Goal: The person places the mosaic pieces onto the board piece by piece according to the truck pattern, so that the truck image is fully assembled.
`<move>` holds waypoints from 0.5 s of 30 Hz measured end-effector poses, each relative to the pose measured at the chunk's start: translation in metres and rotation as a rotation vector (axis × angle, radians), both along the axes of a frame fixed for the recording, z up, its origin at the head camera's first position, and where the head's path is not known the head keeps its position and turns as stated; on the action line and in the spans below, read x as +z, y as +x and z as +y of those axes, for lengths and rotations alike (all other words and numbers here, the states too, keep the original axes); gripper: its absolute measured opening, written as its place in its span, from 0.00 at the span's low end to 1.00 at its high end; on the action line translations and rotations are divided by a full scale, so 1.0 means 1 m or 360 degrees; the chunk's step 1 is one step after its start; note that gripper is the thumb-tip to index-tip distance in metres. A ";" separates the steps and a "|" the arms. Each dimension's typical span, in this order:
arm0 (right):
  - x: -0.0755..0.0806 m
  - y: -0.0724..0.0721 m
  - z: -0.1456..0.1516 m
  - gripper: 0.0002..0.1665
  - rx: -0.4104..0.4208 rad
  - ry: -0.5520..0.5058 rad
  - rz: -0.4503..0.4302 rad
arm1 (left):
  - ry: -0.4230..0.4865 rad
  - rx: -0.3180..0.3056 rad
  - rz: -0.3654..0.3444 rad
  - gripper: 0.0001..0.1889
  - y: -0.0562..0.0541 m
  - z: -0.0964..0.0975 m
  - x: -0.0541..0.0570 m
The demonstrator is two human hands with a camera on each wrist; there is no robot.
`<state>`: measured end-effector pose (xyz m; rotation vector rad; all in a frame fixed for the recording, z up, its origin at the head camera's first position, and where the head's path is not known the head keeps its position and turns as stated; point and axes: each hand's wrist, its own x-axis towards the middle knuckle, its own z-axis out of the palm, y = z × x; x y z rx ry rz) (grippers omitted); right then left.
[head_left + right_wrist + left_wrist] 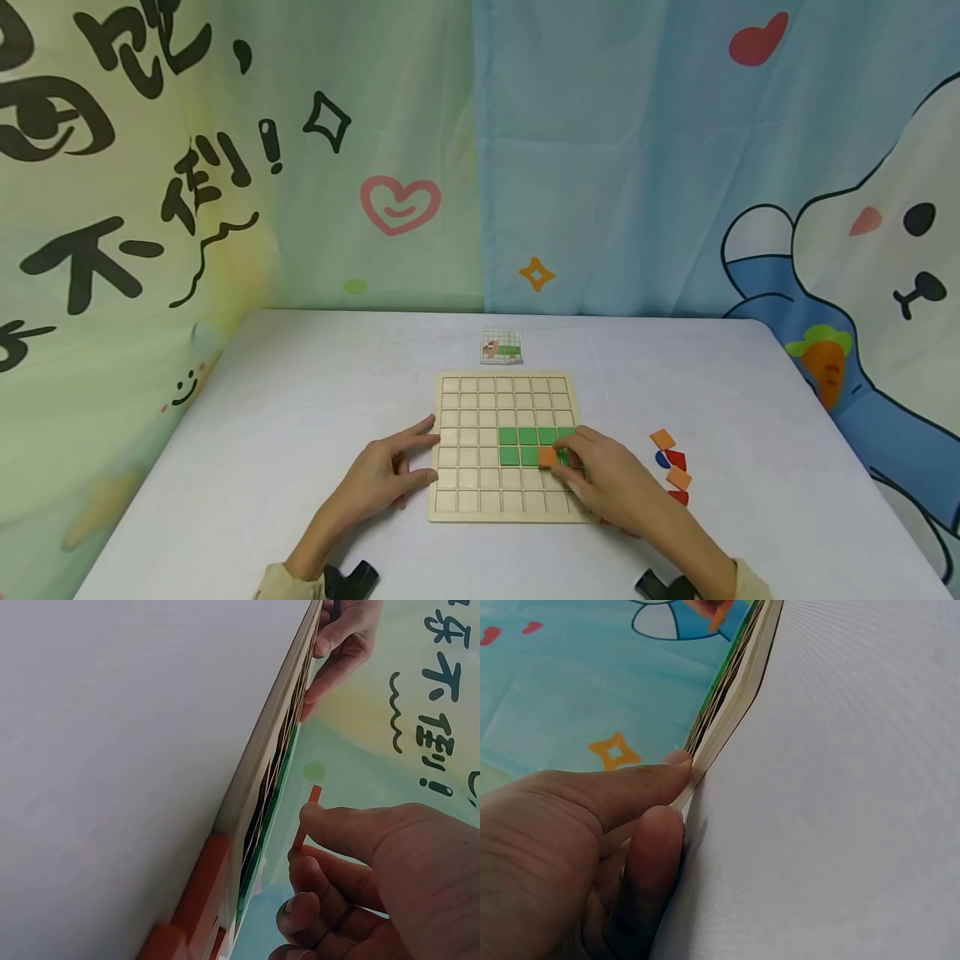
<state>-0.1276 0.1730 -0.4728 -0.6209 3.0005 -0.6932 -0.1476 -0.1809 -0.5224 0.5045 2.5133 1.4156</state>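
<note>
A pale wooden grid board (468,478) lies on the table, with green square tiles (508,456) set in two rows on its right half. My right hand (611,477) pinches an orange square tile (547,457) between thumb and fingers over the lower green row. Edge-on in the right wrist view, that orange tile (316,793) is held apart from the board's surface. At the board's left edge, my left hand (381,472) rests its fingertips. The left wrist view shows its thumb (658,844) and forefinger touching the board's rim.
Right of the board lie loose orange tiles (663,440), red pieces (676,459) and a blue piece (662,459). Some orange-red pieces (204,881) sit close by the board's near right side. A small picture card (500,347) lies beyond its far edge. Printed curtains (600,167) hang behind the table.
</note>
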 end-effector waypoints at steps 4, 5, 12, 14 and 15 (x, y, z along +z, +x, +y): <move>0.000 -0.001 -0.006 0.12 0.0027 -0.0023 -0.0006 | -0.0008 -0.0007 0.0006 0.30 0.000 0.000 0.000; 0.000 -0.001 -0.008 0.13 0.0035 -0.0023 -0.0009 | -0.0009 -0.0009 0.0009 0.30 0.000 0.000 0.000; -0.003 -0.005 -0.021 0.14 0.0068 0.0013 -0.0035 | -0.0004 -0.0014 0.0030 0.31 0.000 -0.001 0.001; -0.004 -0.006 -0.023 0.14 0.0090 0.0020 -0.0002 | -0.0004 -0.0017 0.0029 0.31 0.000 0.000 0.001; -0.004 -0.006 -0.023 0.14 0.0103 0.0014 0.0015 | -0.0005 -0.0018 0.0029 0.31 0.000 0.000 0.001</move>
